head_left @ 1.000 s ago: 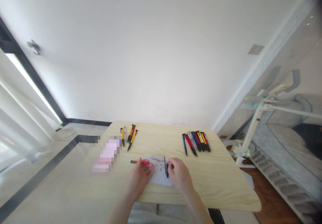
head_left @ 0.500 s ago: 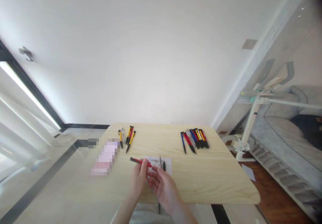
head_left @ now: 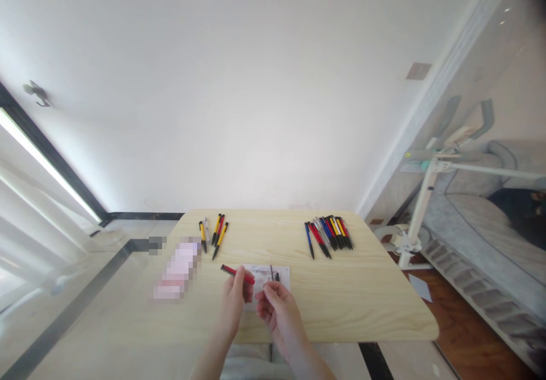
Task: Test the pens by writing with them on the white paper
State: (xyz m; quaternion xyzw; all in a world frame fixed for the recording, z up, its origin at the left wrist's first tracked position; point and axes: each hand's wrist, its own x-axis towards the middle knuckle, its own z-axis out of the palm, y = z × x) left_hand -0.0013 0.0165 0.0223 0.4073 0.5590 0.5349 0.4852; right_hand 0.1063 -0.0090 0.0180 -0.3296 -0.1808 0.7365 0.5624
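Observation:
My left hand is closed around a red pen with a black end, held at a slant above the table near its front edge. Just to the right, my right hand has its thumb and forefinger pinched together; whatever may be between them is too small to make out. Under both hands lies a white sheet of paper with dark marks. A thin dark rod and a short black piece show on the sheet beyond my right fingertips, partly hidden.
Several pens in yellow, red and white lie at the table's back left. A larger row of pens lies at the back right. A blurred pink item sits on the left side of the wooden table. A wall stands behind.
My right hand has gone from loosely spread fingers to a pinch, slightly apart from the pen's end. My left hand still grips the red pen in nearly the same place.

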